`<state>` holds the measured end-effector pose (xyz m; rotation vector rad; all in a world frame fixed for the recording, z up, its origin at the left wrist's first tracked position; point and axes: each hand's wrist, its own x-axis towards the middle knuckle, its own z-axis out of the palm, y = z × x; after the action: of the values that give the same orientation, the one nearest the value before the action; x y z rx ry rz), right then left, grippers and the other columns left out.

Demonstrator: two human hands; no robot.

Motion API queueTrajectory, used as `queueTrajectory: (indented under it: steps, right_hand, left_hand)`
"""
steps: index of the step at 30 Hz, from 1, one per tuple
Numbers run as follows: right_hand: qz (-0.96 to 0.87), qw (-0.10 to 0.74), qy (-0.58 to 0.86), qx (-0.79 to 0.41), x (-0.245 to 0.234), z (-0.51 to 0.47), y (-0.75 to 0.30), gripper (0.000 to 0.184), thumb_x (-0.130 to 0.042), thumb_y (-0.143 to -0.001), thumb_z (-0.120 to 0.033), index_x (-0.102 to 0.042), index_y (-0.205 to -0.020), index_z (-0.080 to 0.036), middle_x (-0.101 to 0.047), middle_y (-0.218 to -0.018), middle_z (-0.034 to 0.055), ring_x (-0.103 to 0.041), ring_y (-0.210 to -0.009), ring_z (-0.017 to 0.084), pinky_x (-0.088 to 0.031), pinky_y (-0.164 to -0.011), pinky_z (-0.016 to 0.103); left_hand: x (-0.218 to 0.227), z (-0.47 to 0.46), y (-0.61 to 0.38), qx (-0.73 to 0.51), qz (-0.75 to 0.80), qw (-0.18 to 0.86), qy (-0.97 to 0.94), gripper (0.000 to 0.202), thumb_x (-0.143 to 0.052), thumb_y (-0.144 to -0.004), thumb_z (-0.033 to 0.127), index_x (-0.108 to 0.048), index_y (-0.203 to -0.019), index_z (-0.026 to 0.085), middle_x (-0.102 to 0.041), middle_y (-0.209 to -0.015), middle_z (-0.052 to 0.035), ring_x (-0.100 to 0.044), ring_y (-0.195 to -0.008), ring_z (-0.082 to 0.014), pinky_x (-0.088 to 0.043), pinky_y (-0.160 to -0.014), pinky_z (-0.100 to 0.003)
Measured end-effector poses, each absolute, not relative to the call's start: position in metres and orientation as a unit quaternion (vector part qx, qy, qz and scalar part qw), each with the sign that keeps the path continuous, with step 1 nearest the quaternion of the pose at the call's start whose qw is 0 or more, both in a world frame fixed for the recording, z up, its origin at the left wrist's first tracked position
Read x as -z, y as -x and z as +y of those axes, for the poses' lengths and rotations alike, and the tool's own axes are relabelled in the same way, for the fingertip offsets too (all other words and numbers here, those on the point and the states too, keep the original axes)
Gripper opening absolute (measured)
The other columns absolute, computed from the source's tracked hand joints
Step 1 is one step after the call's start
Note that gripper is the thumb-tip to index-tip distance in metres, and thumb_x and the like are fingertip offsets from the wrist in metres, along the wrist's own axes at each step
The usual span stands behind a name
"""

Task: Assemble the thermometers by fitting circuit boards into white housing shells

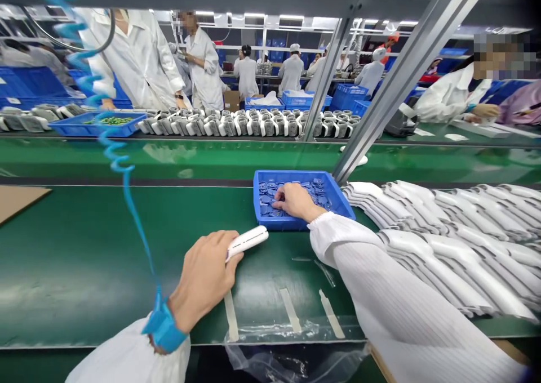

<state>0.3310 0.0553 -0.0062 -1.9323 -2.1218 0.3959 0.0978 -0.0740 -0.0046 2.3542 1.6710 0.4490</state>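
Note:
My left hand is closed around a slim white plastic part, whose rounded end with a dark slot sticks out to the right, above the green table. A blue wrist strap with a coiled cord is on that wrist. My right hand reaches into a shallow blue tray of small blue plastic pieces. Its fingers are bent down among the pieces; whether they pinch one is hidden.
Stacked white curved housings lie on the right. A slanted metal post rises behind the tray. The coiled blue cord hangs at left. Tape strips and a plastic bag are at the front edge. Co-workers stand beyond the green belt.

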Motion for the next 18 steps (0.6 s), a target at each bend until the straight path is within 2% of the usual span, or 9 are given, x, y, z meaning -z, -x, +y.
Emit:
queueTrajectory:
  steps: [2, 4, 7, 10, 12, 15, 18]
  right_hand:
    - [-0.723, 0.174, 0.653, -0.14, 0.0, 0.048, -0.332, 0.006, -0.073, -0.083, -0.019, -0.071, -0.086, -0.014, -0.074, -0.088, 0.0082, -0.068, -0.09, 0.017, -0.046, -0.081, 0.026]
    - [-0.719, 0.229, 0.638, -0.153, -0.01, 0.034, -0.332, 0.011, -0.065, -0.089, -0.02, -0.07, -0.097, -0.014, -0.074, -0.092, 0.0072, -0.068, -0.087, 0.016, -0.047, -0.08, 0.025]
    - [-0.718, 0.292, 0.594, -0.218, -0.027, 0.0, -0.326, 0.022, -0.056, -0.096, -0.026, -0.067, -0.113, -0.016, -0.073, -0.093, 0.003, -0.067, -0.076, 0.012, -0.05, -0.073, 0.024]
    - [-0.676, 0.363, 0.507, -0.393, -0.039, -0.039, -0.317, 0.025, -0.059, -0.094, -0.03, -0.071, -0.112, -0.017, -0.071, -0.082, 0.0007, -0.064, -0.067, 0.012, -0.053, -0.068, 0.025]
    - [-0.637, 0.404, 0.445, -0.484, -0.042, -0.06, -0.311, 0.024, -0.063, -0.091, -0.031, -0.074, -0.107, -0.018, -0.07, -0.088, 0.0023, -0.062, -0.067, 0.011, -0.054, -0.068, 0.027]
    - [-0.624, 0.449, 0.413, -0.488, -0.039, -0.078, -0.304, 0.023, -0.061, -0.092, -0.032, -0.075, -0.108, -0.022, -0.065, -0.103, 0.0046, -0.061, -0.074, 0.011, -0.055, -0.069, 0.027]
    - [-0.653, 0.47, 0.444, -0.396, -0.03, -0.085, -0.299, 0.025, -0.057, -0.096, -0.032, -0.073, -0.114, -0.025, -0.062, -0.103, 0.005, -0.061, -0.083, 0.014, -0.054, -0.068, 0.027]
  left_hand:
    - [0.0, -0.073, -0.089, -0.215, 0.598, 0.223, -0.74, 0.026, -0.058, -0.093, 0.04, -0.06, -0.112, 0.023, -0.067, -0.097, -0.003, -0.061, -0.081, -0.0215, -0.044, -0.07, -0.033]
    - [-0.003, -0.073, -0.082, -0.245, 0.598, 0.308, -0.698, 0.033, -0.055, -0.093, 0.053, -0.059, -0.101, 0.021, -0.063, -0.085, -0.0003, -0.056, -0.072, -0.0177, -0.042, -0.063, -0.029]
    - [-0.008, -0.075, -0.083, -0.264, 0.564, 0.365, -0.692, 0.034, -0.053, -0.093, 0.054, -0.055, -0.092, 0.02, -0.06, -0.082, 0.0007, -0.054, -0.073, -0.0159, -0.041, -0.063, -0.027]
    - [-0.014, -0.076, -0.096, -0.276, 0.529, 0.36, -0.718, 0.022, -0.054, -0.095, 0.043, -0.053, -0.097, 0.02, -0.063, -0.086, 0.001, -0.056, -0.074, -0.015, -0.042, -0.066, -0.026]
    - [-0.017, -0.076, -0.106, -0.282, 0.518, 0.33, -0.737, 0.017, -0.055, -0.095, 0.037, -0.054, -0.101, 0.021, -0.065, -0.088, 0.0003, -0.057, -0.074, -0.0157, -0.042, -0.067, -0.027]
    - [-0.016, -0.077, -0.117, -0.279, 0.514, 0.291, -0.757, 0.016, -0.053, -0.096, 0.033, -0.054, -0.108, 0.022, -0.066, -0.095, -0.0017, -0.058, -0.083, -0.0192, -0.041, -0.072, -0.03]
    - [-0.011, -0.078, -0.122, -0.263, 0.508, 0.239, -0.784, 0.013, -0.051, -0.097, 0.03, -0.054, -0.108, 0.023, -0.065, -0.099, -0.0023, -0.056, -0.086, -0.0215, -0.04, -0.075, -0.033]
